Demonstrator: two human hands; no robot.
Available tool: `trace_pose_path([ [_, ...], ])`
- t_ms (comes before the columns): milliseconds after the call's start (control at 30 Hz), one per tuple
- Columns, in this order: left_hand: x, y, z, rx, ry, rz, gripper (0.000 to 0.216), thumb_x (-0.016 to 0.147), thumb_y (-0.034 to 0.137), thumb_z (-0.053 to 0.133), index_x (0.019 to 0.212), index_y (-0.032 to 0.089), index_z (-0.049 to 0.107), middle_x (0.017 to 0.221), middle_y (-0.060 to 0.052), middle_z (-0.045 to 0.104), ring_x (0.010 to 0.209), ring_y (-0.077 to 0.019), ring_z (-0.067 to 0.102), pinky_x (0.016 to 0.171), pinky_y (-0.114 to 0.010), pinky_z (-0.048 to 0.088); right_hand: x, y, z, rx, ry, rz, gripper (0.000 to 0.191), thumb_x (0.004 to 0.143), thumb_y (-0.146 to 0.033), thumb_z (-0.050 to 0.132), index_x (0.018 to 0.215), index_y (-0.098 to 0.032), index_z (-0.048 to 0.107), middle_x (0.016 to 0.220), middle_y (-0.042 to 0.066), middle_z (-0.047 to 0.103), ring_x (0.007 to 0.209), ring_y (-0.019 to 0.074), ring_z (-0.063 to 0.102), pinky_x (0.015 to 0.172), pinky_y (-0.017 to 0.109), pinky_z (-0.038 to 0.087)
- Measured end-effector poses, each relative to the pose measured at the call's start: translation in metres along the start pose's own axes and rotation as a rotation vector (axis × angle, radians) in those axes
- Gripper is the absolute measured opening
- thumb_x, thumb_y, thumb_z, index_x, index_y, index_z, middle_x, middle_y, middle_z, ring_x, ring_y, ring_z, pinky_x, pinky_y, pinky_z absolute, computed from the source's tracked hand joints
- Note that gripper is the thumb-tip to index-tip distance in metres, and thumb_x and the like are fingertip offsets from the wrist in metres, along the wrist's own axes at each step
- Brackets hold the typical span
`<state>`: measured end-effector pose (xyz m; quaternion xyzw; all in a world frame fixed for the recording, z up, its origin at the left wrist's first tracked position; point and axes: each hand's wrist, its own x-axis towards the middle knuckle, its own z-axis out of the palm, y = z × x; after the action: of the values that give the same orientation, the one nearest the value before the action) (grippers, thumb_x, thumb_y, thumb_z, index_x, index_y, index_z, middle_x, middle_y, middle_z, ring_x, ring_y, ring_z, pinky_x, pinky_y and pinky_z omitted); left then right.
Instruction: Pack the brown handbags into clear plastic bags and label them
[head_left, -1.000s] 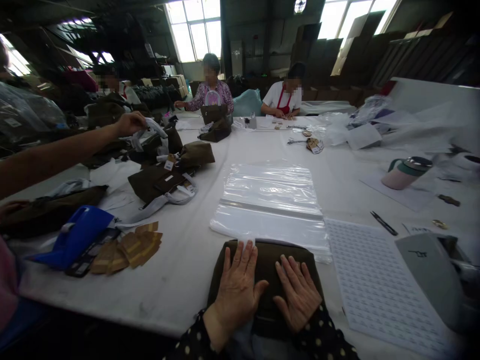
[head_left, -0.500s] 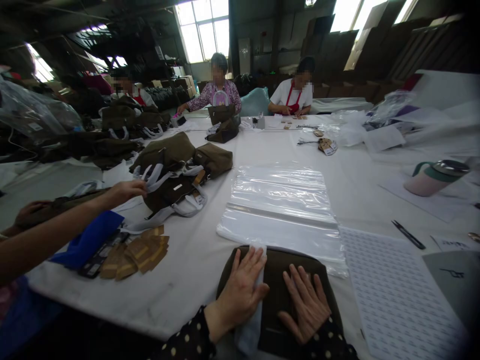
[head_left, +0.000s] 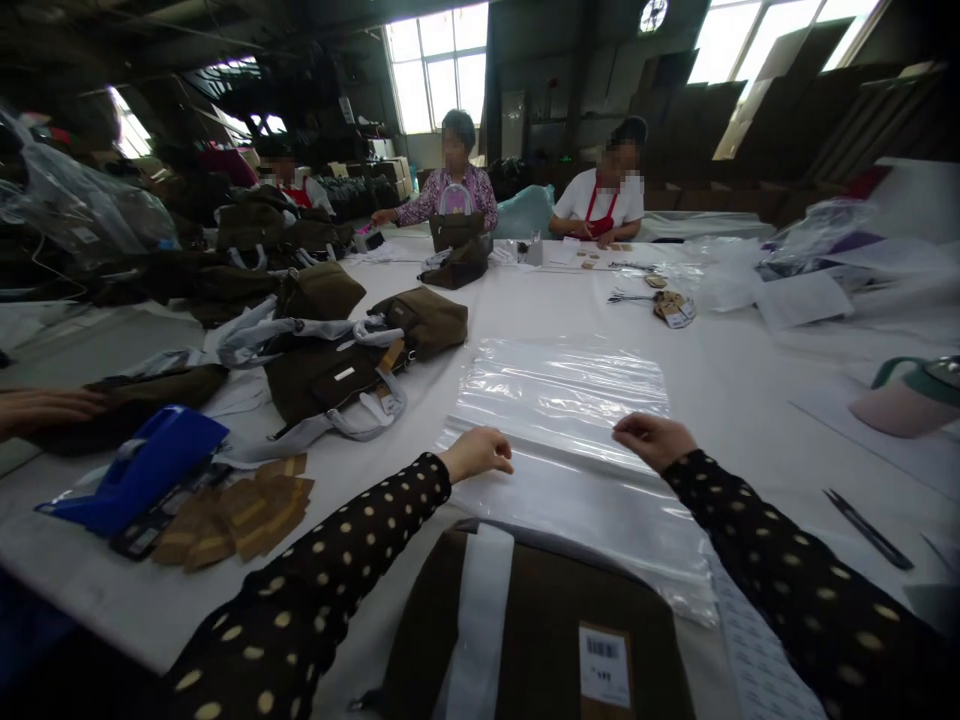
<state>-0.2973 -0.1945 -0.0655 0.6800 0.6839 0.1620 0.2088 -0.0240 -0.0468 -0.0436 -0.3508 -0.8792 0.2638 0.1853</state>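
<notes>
A stack of clear plastic bags (head_left: pixel 555 385) lies flat on the white table. Over its left side is my left hand (head_left: pixel 478 455), fingers loosely curled, with a gap between thumb and fingertips. My right hand (head_left: pixel 654 440) is over the right side, thumb and fingers together in a pinch; whether plastic is caught there I cannot make out. Closer to me rests a dark olive bag (head_left: pixel 547 600), partly cut off by the frame's lower edge. A pale wrapped strap (head_left: pixel 484 600) runs down it, and a tag with a barcode label (head_left: pixel 604 665) lies on its front.
Olive bags with wrapped straps (head_left: pixel 322 385), a blue tape dispenser (head_left: pixel 142 470) and brown cards (head_left: pixel 240 510) lie left, near a co-worker's hand (head_left: pixel 52 408). At right are thread snips (head_left: pixel 870 528), a printed sheet (head_left: pixel 765 650) and a cup (head_left: pixel 907 400). Co-workers sit across the table.
Both my hands have left the olive bag and moved forward over the plastic bags. The olive bag sits closer, its label now uncovered. The co-worker's outstretched arm at left has drawn back.
</notes>
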Motion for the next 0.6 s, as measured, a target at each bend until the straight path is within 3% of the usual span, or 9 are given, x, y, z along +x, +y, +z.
trace_pose_path([
  [100, 0.028, -0.016, 0.022, 0.075, -0.161, 0.005, 0.022, 0.051, 0.027, 0.081, 0.064, 0.016, 0.067, 0.069, -0.001, 0.064, 0.065, -0.015, 0.058, 0.057, -0.023, 0.043, 0.01, 0.013, 0.044, -0.007, -0.382, -0.032, 0.023, 0.071, -0.04, 0.057, 0.077, -0.018, 0.065, 0.069, 0.002, 0.064, 0.06, 0.0137, 0.055, 0.06, 0.026, 0.044],
  [167, 0.035, -0.023, 0.029, 0.119, -0.236, 0.02, 0.018, 0.062, 0.03, 0.076, 0.066, 0.015, 0.066, 0.074, -0.003, 0.064, 0.069, -0.0152, 0.058, 0.062, -0.025, 0.045, -0.002, 0.015, 0.068, -0.012, -0.471, -0.083, 0.028, 0.067, -0.044, 0.063, 0.078, -0.019, 0.067, 0.07, 0.002, 0.063, 0.062, 0.0142, 0.055, 0.061, 0.026, 0.044],
  [300, 0.042, -0.028, 0.028, 0.181, -0.349, 0.055, 0.023, 0.084, 0.033, 0.055, 0.094, 0.014, 0.06, 0.096, -0.005, 0.061, 0.085, -0.0164, 0.059, 0.077, -0.036, 0.049, -0.02, 0.012, 0.086, -0.132, -0.522, -0.105, 0.045, 0.06, -0.052, 0.069, 0.089, -0.017, 0.065, 0.081, 0.006, 0.062, 0.072, 0.018, 0.056, 0.068, 0.028, 0.042],
  [367, 0.045, -0.027, 0.024, 0.195, -0.387, 0.06, 0.027, 0.087, 0.033, 0.051, 0.105, 0.014, 0.055, 0.104, -0.007, 0.059, 0.089, -0.0172, 0.058, 0.078, -0.038, 0.049, -0.019, 0.01, 0.085, -0.191, -0.544, -0.09, 0.029, 0.068, -0.041, 0.066, 0.085, -0.018, 0.065, 0.084, 0.006, 0.062, 0.074, 0.0172, 0.056, 0.069, 0.026, 0.04],
  [433, 0.046, -0.024, 0.018, 0.202, -0.404, 0.059, 0.027, 0.087, 0.033, 0.05, 0.105, 0.014, 0.056, 0.102, -0.006, 0.059, 0.086, -0.0164, 0.059, 0.076, -0.037, 0.05, -0.014, 0.007, 0.081, -0.234, -0.539, -0.063, 0.014, 0.078, -0.028, 0.054, 0.08, -0.017, 0.063, 0.083, 0.006, 0.064, 0.075, 0.0166, 0.057, 0.069, 0.026, 0.039],
  [533, 0.037, -0.016, 0.01, 0.209, -0.371, 0.057, 0.029, 0.089, 0.036, 0.043, 0.09, 0.013, 0.06, 0.086, -0.005, 0.062, 0.074, -0.0144, 0.059, 0.069, -0.03, 0.049, -0.007, 0.002, 0.073, -0.277, -0.49, -0.022, 0.022, 0.086, -0.023, 0.039, 0.084, -0.017, 0.06, 0.08, 0.007, 0.065, 0.074, 0.018, 0.058, 0.066, 0.027, 0.038],
  [600, 0.024, -0.007, 0.005, 0.217, -0.296, 0.062, 0.032, 0.085, 0.042, 0.046, 0.091, 0.013, 0.059, 0.088, -0.007, 0.061, 0.076, -0.0167, 0.059, 0.069, -0.029, 0.047, -0.004, -0.001, 0.066, -0.297, -0.46, -0.009, 0.025, 0.088, -0.025, 0.034, 0.09, -0.018, 0.058, 0.079, 0.006, 0.065, 0.072, 0.0182, 0.059, 0.065, 0.028, 0.038],
])
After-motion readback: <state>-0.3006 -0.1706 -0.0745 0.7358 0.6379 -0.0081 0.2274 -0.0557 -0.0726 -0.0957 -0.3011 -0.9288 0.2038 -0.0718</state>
